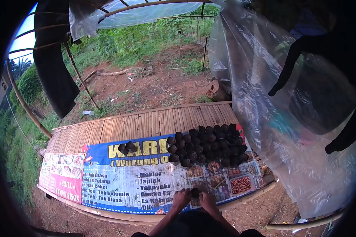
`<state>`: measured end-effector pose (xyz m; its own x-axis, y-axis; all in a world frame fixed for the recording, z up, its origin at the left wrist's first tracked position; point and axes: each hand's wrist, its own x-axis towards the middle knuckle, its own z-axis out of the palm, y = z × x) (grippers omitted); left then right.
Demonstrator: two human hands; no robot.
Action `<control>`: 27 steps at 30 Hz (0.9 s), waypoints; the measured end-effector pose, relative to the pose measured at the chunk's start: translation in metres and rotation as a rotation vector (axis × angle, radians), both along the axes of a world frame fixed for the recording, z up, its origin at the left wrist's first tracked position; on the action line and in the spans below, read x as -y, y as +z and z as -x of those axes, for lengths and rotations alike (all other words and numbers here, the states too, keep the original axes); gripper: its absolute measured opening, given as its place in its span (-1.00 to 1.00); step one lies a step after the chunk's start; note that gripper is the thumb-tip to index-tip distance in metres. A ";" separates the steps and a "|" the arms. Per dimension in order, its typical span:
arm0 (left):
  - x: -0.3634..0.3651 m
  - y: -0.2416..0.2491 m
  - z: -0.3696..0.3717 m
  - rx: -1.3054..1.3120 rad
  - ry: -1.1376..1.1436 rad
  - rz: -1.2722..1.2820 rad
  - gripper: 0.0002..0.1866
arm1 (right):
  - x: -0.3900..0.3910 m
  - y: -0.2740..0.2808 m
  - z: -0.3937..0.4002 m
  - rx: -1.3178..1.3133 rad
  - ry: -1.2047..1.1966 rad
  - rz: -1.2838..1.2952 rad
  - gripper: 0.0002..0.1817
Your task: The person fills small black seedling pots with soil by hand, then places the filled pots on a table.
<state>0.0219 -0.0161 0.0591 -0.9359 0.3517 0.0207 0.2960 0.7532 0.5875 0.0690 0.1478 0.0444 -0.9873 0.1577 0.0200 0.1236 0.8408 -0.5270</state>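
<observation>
At the near edge of the banner-covered bamboo bench, a small black planting bag (195, 192) stands between my hands. My left hand (182, 198) grips its left side with curled fingers. From the right, my right hand (207, 200) closes on the same bag. To the right of it lies a clear tray of reddish-brown seeds (240, 185), which look like peanuts. Beyond my hands, several dark bags (207, 144) stand packed together on the banner. A smaller group of similar bags (127, 147) sits apart at the left. What is inside the held bag is too dark to make out.
A printed banner (110, 177) covers the front of the bamboo slat bench (142, 125). Clear plastic sheeting (257, 98) hangs at the right, close to the bench end. Dark cloth (53, 75) hangs from a bamboo frame at the left. Bare soil and plants lie behind.
</observation>
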 end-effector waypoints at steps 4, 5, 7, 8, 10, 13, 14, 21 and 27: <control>0.002 -0.009 -0.004 -0.001 0.039 -0.078 -0.84 | 0.003 -0.006 0.000 -0.067 -0.040 -0.001 -0.73; 0.002 -0.015 -0.004 -0.024 0.027 -0.080 -0.84 | 0.001 -0.013 0.000 -0.020 -0.038 -0.006 -0.73; 0.000 -0.011 0.003 -0.059 0.010 -0.088 -0.84 | -0.002 -0.012 0.005 0.014 -0.040 -0.017 -0.74; 0.000 -0.009 0.000 -0.030 0.013 -0.093 -0.84 | -0.002 -0.011 0.002 -0.006 -0.041 -0.018 -0.75; 0.001 -0.010 0.001 -0.007 0.019 -0.101 -0.84 | -0.003 -0.017 0.000 -0.031 -0.038 -0.022 -0.76; 0.000 -0.016 0.003 0.017 0.029 -0.073 -0.83 | -0.003 -0.021 0.004 0.000 -0.019 -0.083 -0.77; 0.000 -0.015 0.002 -0.017 0.023 -0.095 -0.83 | -0.003 -0.017 0.002 -0.051 -0.004 -0.082 -0.76; 0.003 -0.018 0.001 -0.077 0.033 -0.164 -0.83 | -0.002 -0.018 0.002 -0.107 -0.003 -0.062 -0.77; 0.001 -0.019 0.002 -0.018 0.069 -0.181 -0.85 | -0.001 -0.032 0.002 -0.055 -0.095 0.095 -0.77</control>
